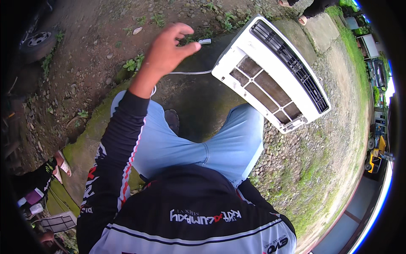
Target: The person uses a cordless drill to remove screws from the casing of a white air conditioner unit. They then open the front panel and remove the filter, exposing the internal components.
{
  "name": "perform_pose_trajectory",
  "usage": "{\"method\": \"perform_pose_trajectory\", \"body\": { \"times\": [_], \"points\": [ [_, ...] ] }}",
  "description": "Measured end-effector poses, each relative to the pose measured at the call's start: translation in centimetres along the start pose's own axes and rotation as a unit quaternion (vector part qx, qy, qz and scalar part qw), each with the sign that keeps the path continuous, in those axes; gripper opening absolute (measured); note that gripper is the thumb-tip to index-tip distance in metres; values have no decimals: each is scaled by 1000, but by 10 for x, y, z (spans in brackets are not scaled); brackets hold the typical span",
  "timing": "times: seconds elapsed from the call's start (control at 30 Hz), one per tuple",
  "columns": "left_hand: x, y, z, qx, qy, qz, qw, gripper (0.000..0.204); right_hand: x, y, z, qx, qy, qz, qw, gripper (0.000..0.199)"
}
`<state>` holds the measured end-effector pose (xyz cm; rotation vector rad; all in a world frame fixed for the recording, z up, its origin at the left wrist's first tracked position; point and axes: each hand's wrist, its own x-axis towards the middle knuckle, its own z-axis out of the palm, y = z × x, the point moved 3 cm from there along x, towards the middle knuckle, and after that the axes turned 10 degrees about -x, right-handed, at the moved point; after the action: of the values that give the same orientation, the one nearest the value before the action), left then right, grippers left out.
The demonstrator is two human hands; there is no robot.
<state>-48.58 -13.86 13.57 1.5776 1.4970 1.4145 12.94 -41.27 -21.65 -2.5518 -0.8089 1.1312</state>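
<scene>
My left hand (171,48) is raised ahead of me over the ground, its fingers curved and the thumb apart from them. Nothing shows between them. Just beyond the thumb lies a small white block (205,41), perhaps a plug; its kind is not clear. To the right stands a white air conditioner (237,51) with a dark louvred grille (292,63) and a dirty mesh filter (267,88) in a white frame. A white cord (190,73) runs from its left side and passes behind my left wrist. The right hand is out of view, with only part of that sleeve showing.
Mossy concrete (182,91) lies between my knees, with gravel (279,169) to the right. Another person's sandalled foot (63,164) is at the left, near a second filter panel (59,222). More feet (302,20) show at the far right. A wheel (38,40) stands far left.
</scene>
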Motion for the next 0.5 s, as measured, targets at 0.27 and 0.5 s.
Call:
{"method": "perform_pose_trajectory", "body": {
  "times": [0.27, 0.5],
  "points": [
    [16, -79, 153, 88, -141, -117, 979, 102, -16, -244, -73, -641, -93, -247, 721, 31],
    [7, -98, 182, 58, -63, -36, 996, 97, -224, -555, -76, -335, 28, -798, 500, 29]
  ]
}}
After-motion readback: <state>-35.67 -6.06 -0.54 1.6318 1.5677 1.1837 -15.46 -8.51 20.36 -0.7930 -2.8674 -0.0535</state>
